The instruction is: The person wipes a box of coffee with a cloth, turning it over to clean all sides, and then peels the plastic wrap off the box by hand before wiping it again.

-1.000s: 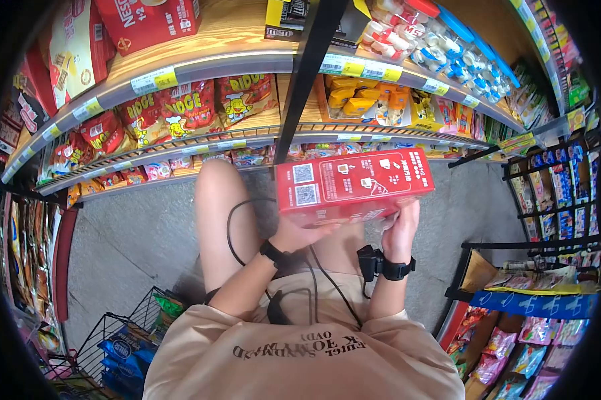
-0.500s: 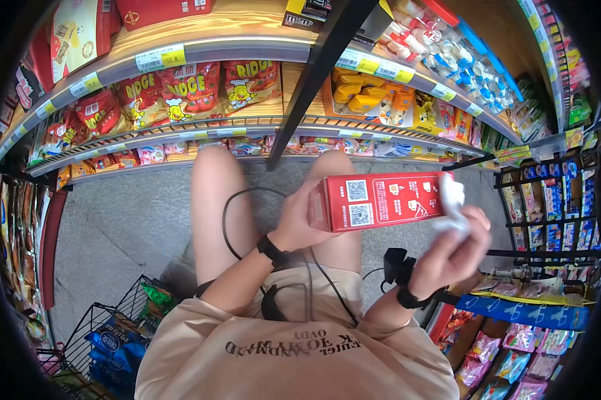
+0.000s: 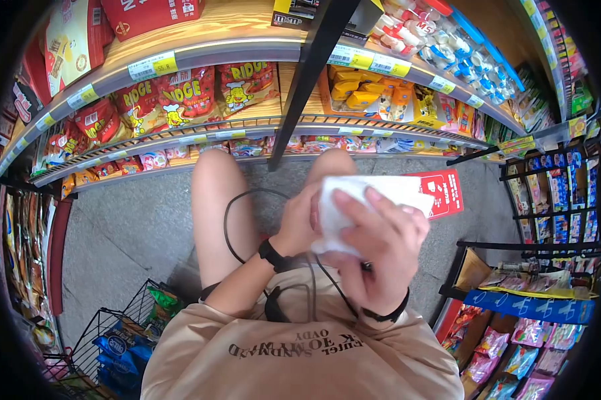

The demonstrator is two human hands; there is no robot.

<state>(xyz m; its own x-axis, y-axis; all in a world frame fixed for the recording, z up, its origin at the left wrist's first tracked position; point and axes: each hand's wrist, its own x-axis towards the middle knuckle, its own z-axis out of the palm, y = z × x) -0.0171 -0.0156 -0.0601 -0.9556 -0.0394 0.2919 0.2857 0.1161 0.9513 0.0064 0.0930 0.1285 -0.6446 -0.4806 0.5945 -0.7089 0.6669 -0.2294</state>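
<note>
My left hand (image 3: pixel 296 217) grips a red box (image 3: pixel 447 193) by its left end, above my knees. White print shows on the box's red right end, and a white area covers much of the rest. A crumpled white tissue (image 3: pixel 332 203) lies over the left part of the box. Bent over that tissue, my right hand (image 3: pixel 384 237) presses it against the box, its fingers slightly blurred. The left fingertips are hidden behind the box and tissue.
Shelves ahead hold red snack bags (image 3: pixel 187 97), yellow packs (image 3: pixel 357 90) and candy jars (image 3: pixel 447 57). A black wire basket (image 3: pixel 124 310) with blue and green packets stands on the floor at lower left. Display racks (image 3: pixel 547 200) line the right side.
My right hand has swept the tissue leftward from the box's right end to its left part. The printed face with QR codes no longer shows.
</note>
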